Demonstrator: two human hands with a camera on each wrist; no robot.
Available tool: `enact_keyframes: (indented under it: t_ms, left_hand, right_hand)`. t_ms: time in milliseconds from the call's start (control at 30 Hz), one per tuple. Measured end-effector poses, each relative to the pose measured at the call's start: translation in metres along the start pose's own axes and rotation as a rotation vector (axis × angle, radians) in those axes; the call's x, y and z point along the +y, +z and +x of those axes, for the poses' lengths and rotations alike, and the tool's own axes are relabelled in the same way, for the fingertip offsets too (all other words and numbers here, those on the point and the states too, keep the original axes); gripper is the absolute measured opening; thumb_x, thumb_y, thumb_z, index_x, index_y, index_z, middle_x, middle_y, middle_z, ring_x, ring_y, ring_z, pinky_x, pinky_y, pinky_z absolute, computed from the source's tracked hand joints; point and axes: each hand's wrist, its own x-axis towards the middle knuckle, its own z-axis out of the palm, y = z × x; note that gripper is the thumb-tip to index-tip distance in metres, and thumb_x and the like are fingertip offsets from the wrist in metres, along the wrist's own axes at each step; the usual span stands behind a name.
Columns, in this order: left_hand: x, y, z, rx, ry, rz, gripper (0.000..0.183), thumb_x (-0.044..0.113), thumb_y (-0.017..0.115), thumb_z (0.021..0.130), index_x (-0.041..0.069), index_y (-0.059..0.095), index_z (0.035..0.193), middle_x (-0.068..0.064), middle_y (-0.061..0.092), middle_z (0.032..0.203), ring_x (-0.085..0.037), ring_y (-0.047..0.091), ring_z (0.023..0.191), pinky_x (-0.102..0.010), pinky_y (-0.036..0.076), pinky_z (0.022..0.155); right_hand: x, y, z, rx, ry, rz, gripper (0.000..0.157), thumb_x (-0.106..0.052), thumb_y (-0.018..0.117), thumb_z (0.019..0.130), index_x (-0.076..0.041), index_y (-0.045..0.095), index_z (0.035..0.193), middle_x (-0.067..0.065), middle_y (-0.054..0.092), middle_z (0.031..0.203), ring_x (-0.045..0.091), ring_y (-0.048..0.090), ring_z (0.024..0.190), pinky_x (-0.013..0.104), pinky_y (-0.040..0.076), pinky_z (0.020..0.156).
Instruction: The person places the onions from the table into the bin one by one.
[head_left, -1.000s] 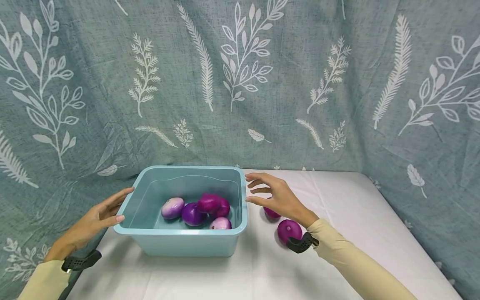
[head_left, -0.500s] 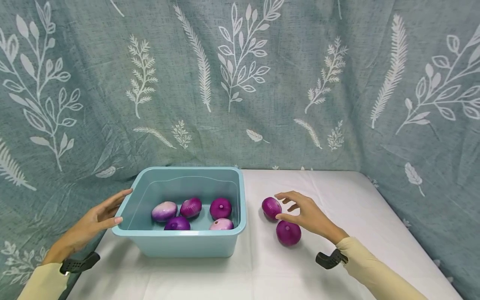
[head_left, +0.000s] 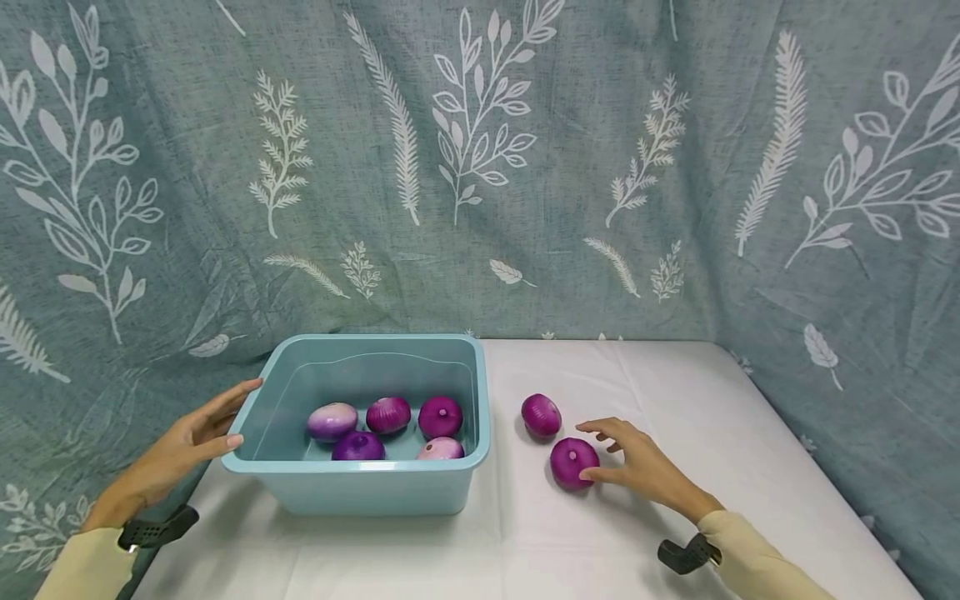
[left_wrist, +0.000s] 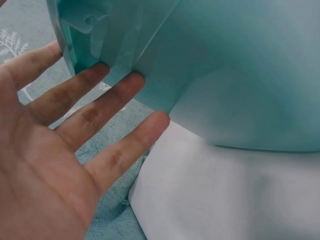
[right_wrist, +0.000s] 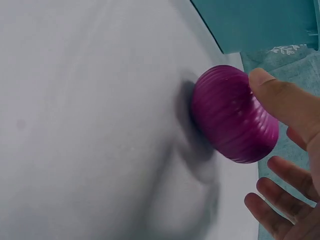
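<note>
Our right hand (head_left: pixel 637 467) lies low on the table, fingers loosely spread, thumb touching the nearer onion (head_left: pixel 573 462) without gripping it. Our left hand (head_left: pixel 183 446) rests flat and open against the tub (head_left: pixel 360 492), holding nothing.

A table (head_left: pixel 675 383) covered with a plain white cloth is seen, its far edge set against a grey-green fabric backdrop (head_left: pixel 570 167). The backdrop is printed with white leaf and fern sprigs and is hung behind the table, to the left of it and to the right of it, where it falls past the table's right edge. Soft creases are shown in the fabric. The table is lit evenly, with only faint shadows cast on the cloth.
</note>
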Motion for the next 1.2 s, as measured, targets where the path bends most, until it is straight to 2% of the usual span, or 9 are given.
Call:
enact_keyframes:
  t_ms: [200, 567, 933, 1200]
  left_hand:
    - [-0.001, 0.000, 0.000, -0.012, 0.023, -0.017, 0.069, 0.000, 0.045, 0.108, 0.015, 0.013, 0.167, -0.008, 0.012, 0.171, 0.011, 0.037, 0.135, -0.021, 0.049, 0.097]
    - [-0.001, 0.000, 0.001, -0.010, 0.017, -0.018, 0.070, 0.000, 0.045, 0.108, 0.017, 0.013, 0.168, -0.008, 0.010, 0.171, 0.011, 0.038, 0.136, -0.021, 0.049, 0.097]
    - [-0.001, 0.000, 0.001, -0.008, 0.011, -0.023, 0.070, 0.000, 0.046, 0.108, 0.018, 0.014, 0.168, -0.005, 0.012, 0.171, 0.010, 0.039, 0.136, -0.022, 0.050, 0.097]
    - [0.000, 0.001, 0.000, 0.002, -0.002, -0.018, 0.069, 0.001, 0.046, 0.108, 0.018, 0.014, 0.168, -0.005, 0.011, 0.171, 0.013, 0.035, 0.136, -0.018, 0.047, 0.099]
  right_hand:
    - [0.007, 0.007, -0.007, 0.019, -0.011, -0.009, 0.069, -0.042, 0.089, 0.081, -0.016, 0.063, 0.139, 0.002, 0.064, 0.131, 0.029, 0.063, 0.109, 0.042, 0.058, 0.087]
    - [0.013, 0.015, -0.011, 0.018, -0.043, 0.039, 0.072, -0.038, 0.090, 0.080, -0.009, 0.062, 0.139, -0.002, 0.066, 0.126, 0.017, 0.064, 0.106, 0.038, 0.059, 0.084]
    - [0.013, 0.022, -0.012, 0.010, 0.013, 0.059, 0.076, -0.037, 0.091, 0.079, -0.010, 0.059, 0.143, 0.006, 0.064, 0.132, 0.024, 0.067, 0.108, 0.035, 0.060, 0.086]
    - [0.012, 0.024, -0.014, 0.026, 0.009, 0.107, 0.074, -0.033, 0.091, 0.080, -0.009, 0.058, 0.141, 0.009, 0.064, 0.130, 0.028, 0.068, 0.106, 0.034, 0.060, 0.085]
